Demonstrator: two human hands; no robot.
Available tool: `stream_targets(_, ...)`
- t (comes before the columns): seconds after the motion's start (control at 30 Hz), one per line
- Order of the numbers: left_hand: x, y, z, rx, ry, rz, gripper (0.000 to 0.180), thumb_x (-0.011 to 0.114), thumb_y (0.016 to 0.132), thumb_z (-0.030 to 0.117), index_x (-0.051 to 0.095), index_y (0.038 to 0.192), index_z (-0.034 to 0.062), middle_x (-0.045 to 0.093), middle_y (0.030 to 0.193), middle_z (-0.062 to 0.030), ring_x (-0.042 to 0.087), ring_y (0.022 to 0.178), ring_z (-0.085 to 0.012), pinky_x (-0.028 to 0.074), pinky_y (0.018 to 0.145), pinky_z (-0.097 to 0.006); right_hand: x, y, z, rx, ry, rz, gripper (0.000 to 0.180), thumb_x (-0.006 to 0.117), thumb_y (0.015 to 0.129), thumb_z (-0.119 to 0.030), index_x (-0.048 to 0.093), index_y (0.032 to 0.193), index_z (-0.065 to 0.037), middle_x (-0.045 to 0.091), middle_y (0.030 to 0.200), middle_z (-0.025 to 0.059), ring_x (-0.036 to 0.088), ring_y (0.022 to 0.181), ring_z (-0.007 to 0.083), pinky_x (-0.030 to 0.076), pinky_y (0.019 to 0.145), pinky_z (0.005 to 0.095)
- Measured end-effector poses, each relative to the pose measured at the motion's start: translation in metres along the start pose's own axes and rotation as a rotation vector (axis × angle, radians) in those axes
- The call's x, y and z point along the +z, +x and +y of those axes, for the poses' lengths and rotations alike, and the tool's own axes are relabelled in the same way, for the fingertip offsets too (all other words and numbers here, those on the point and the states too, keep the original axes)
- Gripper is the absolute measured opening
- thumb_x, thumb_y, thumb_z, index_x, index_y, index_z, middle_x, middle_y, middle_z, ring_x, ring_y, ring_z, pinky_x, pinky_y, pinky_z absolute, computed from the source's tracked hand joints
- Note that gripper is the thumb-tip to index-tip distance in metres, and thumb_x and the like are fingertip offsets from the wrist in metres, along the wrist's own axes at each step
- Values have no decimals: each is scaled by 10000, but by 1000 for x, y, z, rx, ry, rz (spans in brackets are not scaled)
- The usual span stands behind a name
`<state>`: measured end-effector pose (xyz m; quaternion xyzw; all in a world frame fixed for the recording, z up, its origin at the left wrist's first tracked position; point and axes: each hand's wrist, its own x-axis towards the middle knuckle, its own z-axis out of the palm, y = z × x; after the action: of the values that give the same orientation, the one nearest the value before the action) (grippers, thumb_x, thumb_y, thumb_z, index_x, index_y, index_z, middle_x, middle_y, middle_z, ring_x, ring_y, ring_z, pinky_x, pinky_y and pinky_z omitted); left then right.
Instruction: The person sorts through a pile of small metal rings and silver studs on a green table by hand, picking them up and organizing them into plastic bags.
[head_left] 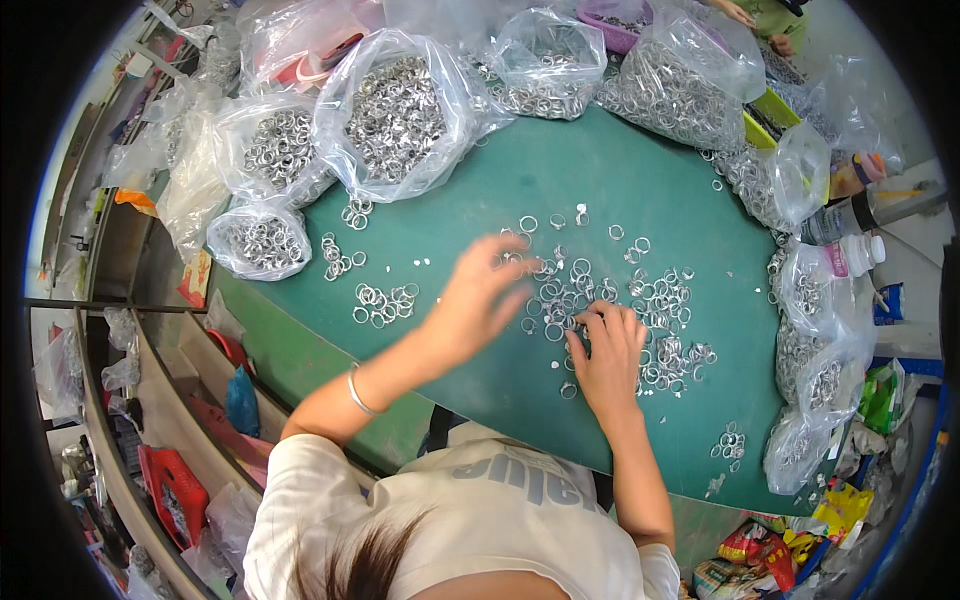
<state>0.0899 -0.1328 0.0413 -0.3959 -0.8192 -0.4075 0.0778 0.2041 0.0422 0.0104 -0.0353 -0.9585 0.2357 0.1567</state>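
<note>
Loose silver metal rings (650, 300) lie scattered over the middle of a green table (560, 170). My left hand (480, 295) hovers with fingers spread over the left edge of the scatter, blurred. My right hand (607, 350) rests flat on the table, its fingertips touching rings near the centre of the pile. Neither hand visibly grips anything. Small sorted clusters of rings (383, 303) sit to the left of my left hand, and another cluster (340, 258) lies farther left.
Clear plastic bags full of rings (395, 115) crowd the far and right edges of the table. A white bottle (855, 252) lies at the right. Another person's hand (735, 12) shows at the top. Shelves with clutter run along the left.
</note>
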Motion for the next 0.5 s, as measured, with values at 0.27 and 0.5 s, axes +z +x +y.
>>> stream_targets(0.27,44,-31,27,-139,-171,-193,368,702,757,57,601,1111,59,547,1054,-85,524,956,-262,405,826,-358,-27,-19,15,179,286,84,155,687,744,-36,610,878,-46,619,952,74,530,933,259,345,830,361)
stream_targets(0.5,55,-33,45,-11,-27,-422,366,712,756,105,600,1101,57,532,1063,-83,506,964,-263,387,809,-354,-41,-35,28,275,-89,141,145,694,754,-71,601,864,-56,579,1006,66,506,988,261,330,856,394)
